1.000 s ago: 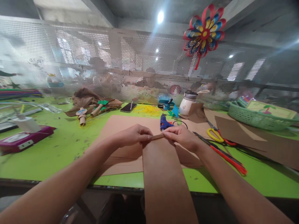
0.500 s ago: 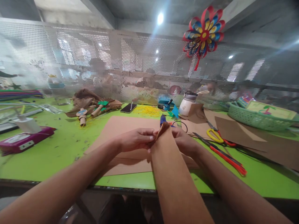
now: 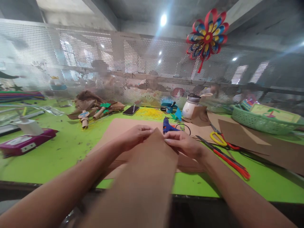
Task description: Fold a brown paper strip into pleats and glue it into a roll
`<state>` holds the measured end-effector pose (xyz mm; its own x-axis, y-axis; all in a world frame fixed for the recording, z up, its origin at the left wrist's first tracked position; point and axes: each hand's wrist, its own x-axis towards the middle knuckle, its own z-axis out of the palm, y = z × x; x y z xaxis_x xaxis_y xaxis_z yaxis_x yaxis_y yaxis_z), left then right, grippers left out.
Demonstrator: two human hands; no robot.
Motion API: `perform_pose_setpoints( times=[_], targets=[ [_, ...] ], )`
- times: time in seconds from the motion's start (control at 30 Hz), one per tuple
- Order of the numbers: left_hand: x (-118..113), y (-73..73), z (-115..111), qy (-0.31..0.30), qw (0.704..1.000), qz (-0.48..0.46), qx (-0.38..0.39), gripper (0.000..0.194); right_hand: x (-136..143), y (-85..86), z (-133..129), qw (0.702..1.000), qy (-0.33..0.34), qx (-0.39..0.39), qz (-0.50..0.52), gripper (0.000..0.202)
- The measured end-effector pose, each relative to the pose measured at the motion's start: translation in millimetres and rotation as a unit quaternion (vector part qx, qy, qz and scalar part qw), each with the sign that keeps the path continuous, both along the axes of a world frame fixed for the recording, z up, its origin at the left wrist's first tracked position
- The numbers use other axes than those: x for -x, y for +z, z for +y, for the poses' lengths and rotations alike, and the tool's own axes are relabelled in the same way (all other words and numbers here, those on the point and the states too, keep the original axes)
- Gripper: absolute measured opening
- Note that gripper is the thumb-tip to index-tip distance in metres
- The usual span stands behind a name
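Observation:
A long strip of brown paper (image 3: 144, 177) stretches from between my hands down past the table's front edge, its lower part blurred. My left hand (image 3: 137, 136) pinches it at the upper left, fingertips partly behind the paper. On the other edge, my right hand (image 3: 181, 142) grips it between thumb and fingers. The strip comes to a point at the top. Below my hands lies a larger brown paper sheet (image 3: 116, 126) on the green table. Just beyond my right hand is a blue glue gun (image 3: 167, 126).
Scissors with red handles (image 3: 232, 163) and yellow-handled scissors (image 3: 218, 138) lie at right, near a green basket (image 3: 266, 122). Behind stand a white bottle (image 3: 190, 107) and a phone (image 3: 131, 110). Paper bouquets (image 3: 84, 110) and a purple power strip (image 3: 26, 144) are at left.
The strip's lower end has swung left and its broad face has turned toward me. The folded top now shows as a point. My right hand has come into clearer view along its edge.

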<state>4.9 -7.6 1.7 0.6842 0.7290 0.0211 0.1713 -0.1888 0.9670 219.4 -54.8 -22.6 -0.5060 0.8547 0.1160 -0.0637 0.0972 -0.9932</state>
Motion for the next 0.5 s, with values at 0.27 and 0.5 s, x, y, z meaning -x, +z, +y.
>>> perform_pose_setpoints(
  times=[0.27, 0.5],
  targets=[
    [-3.2, -3.5, 0.0, -0.036, 0.997, 0.045, -0.042, 0.035, 7.5, -4.3, 2.9, 0.991, -0.082, -0.020, -0.106, 0.025],
    [-3.8, -14.4, 7.1, -0.033, 0.990, 0.092, -0.099, 0.021, 9.8, -9.1, 7.4, 0.977, -0.171, -0.059, -0.111, 0.020]
  ],
)
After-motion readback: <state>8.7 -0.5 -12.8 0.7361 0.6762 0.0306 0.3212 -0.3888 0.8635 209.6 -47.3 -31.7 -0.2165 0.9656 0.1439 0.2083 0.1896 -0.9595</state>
